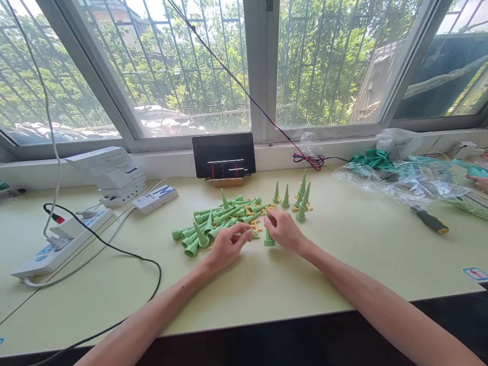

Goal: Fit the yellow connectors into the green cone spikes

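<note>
My right hand [284, 230] is closed around a green plastic plant-watering spike [269, 240], held upright with its wide capped end down at the table. Beside it, my left hand [229, 245] has thumb and fingers pinched together, and whatever is between the tips is too small to make out. A pile of green spikes [208, 223] lies behind and left of my left hand. Small yellow valves [256, 227] are scattered between and beyond my hands. Several green spikes [304, 203] stand point up to the right, some with yellow valves fitted in their sides.
A tablet [223, 152] leans by the window. White boxes [110, 175] and a power strip [68, 241] with cables are on the left. Right are plastic bags [412, 175], a black-yellow tool handle [430, 219] and another person's hand [478, 182] at the edge.
</note>
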{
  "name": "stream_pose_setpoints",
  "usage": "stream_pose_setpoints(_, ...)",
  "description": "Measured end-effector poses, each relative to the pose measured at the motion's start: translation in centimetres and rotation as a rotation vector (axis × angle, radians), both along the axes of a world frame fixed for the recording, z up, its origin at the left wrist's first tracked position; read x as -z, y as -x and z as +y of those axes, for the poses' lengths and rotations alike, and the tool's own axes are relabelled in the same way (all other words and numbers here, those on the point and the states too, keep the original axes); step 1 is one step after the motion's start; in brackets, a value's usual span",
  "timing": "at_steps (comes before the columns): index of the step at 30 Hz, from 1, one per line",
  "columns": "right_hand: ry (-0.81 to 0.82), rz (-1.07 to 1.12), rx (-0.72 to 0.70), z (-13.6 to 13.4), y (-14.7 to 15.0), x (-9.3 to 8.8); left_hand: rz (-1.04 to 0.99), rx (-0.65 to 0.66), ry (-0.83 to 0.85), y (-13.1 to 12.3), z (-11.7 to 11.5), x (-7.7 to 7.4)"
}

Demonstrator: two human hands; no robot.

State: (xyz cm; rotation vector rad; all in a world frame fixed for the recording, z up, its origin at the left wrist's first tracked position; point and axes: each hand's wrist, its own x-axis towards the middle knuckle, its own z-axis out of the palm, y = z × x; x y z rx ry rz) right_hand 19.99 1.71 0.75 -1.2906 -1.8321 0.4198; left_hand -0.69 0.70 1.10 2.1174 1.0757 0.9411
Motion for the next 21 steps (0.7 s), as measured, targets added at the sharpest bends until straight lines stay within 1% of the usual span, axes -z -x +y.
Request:
stream_pose_setpoints(4, 0.051, -0.102, 0.013, 0.34, -0.07, 0.58, 0.001, -0.005, -0.016, 0.03, 0.05, 0.08)
stream_pose_setpoints(9, 0.078, -0.162, 0.042, 0.29, 0.01, 0.66, 0.015, 0.003, -0.022, 0.03, 0.04, 0.08)
stream_pose_setpoints(14, 0.122, -0.199, 0.070, 0.30, -0.01, 0.50, 0.019, 0.009, -0.028, -0.10, -0.06, -0.14)
stream_pose_setpoints(21, 0.130, -0.187, 0.084, 0.44, -0.09, 0.68, 0.027, 0.018, -0.030, -0.11, -0.07, -0.21)
